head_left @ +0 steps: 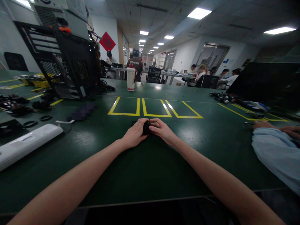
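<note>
Both my arms reach forward over a dark green table [150, 168]. My left hand [135, 133] and my right hand [161, 129] meet at the table's middle, fingers curled round a small black object [146, 127] held between them. The object is mostly hidden by the fingers, so I cannot make out what it is. Just beyond the hands lie three yellow taped boxes [154, 108] on the table top.
An open black computer case [67, 62] stands at the back left, with black parts and rings [30, 109] and a long white part [25, 143] in front of it. A white cup [130, 79] stands further back. Another person's light blue sleeve [276, 153] rests at the right.
</note>
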`<state>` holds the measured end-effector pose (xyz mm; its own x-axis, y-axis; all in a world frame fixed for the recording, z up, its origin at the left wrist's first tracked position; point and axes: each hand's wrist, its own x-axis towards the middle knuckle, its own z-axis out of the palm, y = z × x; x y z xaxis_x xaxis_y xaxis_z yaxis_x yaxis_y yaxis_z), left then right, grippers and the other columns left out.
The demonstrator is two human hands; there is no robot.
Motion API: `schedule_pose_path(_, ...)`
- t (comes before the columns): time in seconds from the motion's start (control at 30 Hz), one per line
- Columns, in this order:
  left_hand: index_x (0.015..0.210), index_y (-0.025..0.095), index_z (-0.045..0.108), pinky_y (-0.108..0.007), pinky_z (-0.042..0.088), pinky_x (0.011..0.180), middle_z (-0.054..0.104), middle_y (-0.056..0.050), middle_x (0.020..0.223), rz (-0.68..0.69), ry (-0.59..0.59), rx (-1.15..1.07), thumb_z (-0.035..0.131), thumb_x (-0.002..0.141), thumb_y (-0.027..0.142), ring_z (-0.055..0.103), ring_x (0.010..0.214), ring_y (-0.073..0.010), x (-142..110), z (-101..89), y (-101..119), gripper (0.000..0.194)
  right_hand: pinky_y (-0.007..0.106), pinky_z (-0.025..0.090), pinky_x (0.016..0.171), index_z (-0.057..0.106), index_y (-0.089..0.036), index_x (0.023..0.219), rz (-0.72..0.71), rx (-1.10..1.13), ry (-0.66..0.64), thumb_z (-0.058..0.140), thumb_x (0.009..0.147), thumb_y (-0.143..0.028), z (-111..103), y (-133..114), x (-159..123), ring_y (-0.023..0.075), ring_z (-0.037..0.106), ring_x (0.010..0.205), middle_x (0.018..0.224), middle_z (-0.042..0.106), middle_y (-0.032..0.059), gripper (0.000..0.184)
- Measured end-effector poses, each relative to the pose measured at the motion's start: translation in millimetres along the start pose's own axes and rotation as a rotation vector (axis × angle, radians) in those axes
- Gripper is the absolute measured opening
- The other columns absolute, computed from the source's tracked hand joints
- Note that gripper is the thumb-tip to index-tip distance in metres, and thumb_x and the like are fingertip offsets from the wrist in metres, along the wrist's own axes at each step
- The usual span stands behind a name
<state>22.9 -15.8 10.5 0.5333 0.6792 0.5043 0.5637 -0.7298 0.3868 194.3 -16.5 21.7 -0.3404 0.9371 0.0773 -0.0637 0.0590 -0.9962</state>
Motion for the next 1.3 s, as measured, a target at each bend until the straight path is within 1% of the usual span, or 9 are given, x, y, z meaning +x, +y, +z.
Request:
schedule_pose_path(0.13,0.120,0.023,0.022,-0.041,0.045,0.081,0.037,-0.008,0.118,0.002,0.009,-0.005,0.057,0.071,0.020,0.045,0.107,-0.0241,-0.6,0.5,-0.9,0.060,0.035,0.040,0.085,0.053,-0.022,0.088,-0.042,-0.024,-0.034,0.067,0.061,-0.023,-1.6,-2.6,-0.8,0.0142,0.052,0.090,0.094,0.055,0.0008,0.029)
schedule_pose_path(0.23,0.120,0.024,0.022,-0.042,0.045,0.079,0.036,-0.008,0.119,-0.001,0.008,-0.013,0.057,0.071,0.021,0.045,0.107,-0.0245,-0.6,1.0,-1.5,0.060,0.034,0.040,0.086,0.053,-0.021,0.083,-0.077,-0.031,-0.056,0.069,0.057,-0.018,-1.6,-3.7,-2.9,0.0139,0.052,0.091,0.095,0.054,-0.0004,0.031)
schedule_pose_path(0.43,0.120,0.025,0.022,-0.042,0.045,0.080,0.036,-0.008,0.118,-0.008,0.009,-0.022,0.057,0.071,0.022,0.045,0.106,-0.0242,-0.4,1.5,-1.7,0.060,0.033,0.043,0.080,0.052,-0.021,0.082,-0.055,-0.044,-0.007,0.064,0.064,-0.027,0.5,-0.9,-2.7,0.0142,0.052,0.087,0.090,0.054,0.0002,0.022)
schedule_pose_path(0.63,0.120,0.024,0.022,-0.041,0.046,0.079,0.035,-0.007,0.119,-0.013,0.005,0.010,0.056,0.071,0.021,0.044,0.106,-0.0241,-0.4,2.4,-2.8,0.059,0.034,0.043,0.079,0.051,-0.023,0.094,-0.005,-0.042,-0.026,0.063,0.066,-0.027,-0.6,0.3,0.6,0.0144,0.054,0.085,0.091,0.055,0.0017,0.031)
schedule_pose_path(0.83,0.119,0.024,0.022,-0.043,0.044,0.082,0.036,-0.007,0.117,-0.006,0.016,0.017,0.057,0.071,0.021,0.045,0.106,-0.0242,0.4,3.7,-3.8,0.059,0.033,0.042,0.081,0.051,-0.023,0.091,-0.076,-0.091,-0.055,0.069,0.058,-0.020,-4.7,1.0,-1.3,0.0146,0.053,0.088,0.090,0.055,0.0001,0.038)
schedule_pose_path(1.0,0.119,0.025,0.021,-0.044,0.044,0.081,0.036,-0.007,0.118,-0.001,0.020,0.006,0.056,0.072,0.024,0.045,0.107,-0.0243,0.2,4.3,-3.8,0.060,0.031,0.046,0.074,0.052,-0.021,0.083,-0.047,-0.032,-0.004,0.064,0.064,-0.029,-1.9,1.9,-1.3,0.0127,0.054,0.079,0.088,0.055,0.0004,0.024)
schedule_pose_path(1.07,0.120,0.025,0.020,-0.044,0.044,0.081,0.036,-0.007,0.118,-0.001,0.020,0.006,0.056,0.072,0.024,0.045,0.107,-0.0242,-0.2,4.7,-4.3,0.060,0.030,0.047,0.071,0.052,-0.021,0.080,-0.042,-0.009,0.009,0.065,0.064,-0.030,-0.7,2.5,-0.3,0.0118,0.054,0.076,0.088,0.055,0.0000,0.022)
schedule_pose_path(1.2,0.120,0.025,0.020,-0.043,0.045,0.080,0.036,-0.008,0.118,-0.003,0.021,0.017,0.057,0.071,0.023,0.045,0.107,-0.0247,-0.6,5.6,-5.8,0.061,0.031,0.047,0.072,0.054,-0.024,0.088,-0.016,-0.004,0.014,0.066,0.063,-0.027,-0.8,1.8,1.0,0.0121,0.055,0.077,0.092,0.054,0.0007,0.028)
schedule_pose_path(1.3,0.120,0.024,0.021,-0.043,0.045,0.080,0.035,-0.008,0.118,-0.005,0.019,0.023,0.057,0.071,0.023,0.044,0.107,-0.0250,-0.3,5.6,-6.0,0.060,0.031,0.046,0.075,0.054,-0.024,0.093,-0.008,-0.011,-0.019,0.064,0.065,-0.026,-1.7,-0.8,0.2,0.0127,0.055,0.081,0.094,0.055,0.0015,0.030)
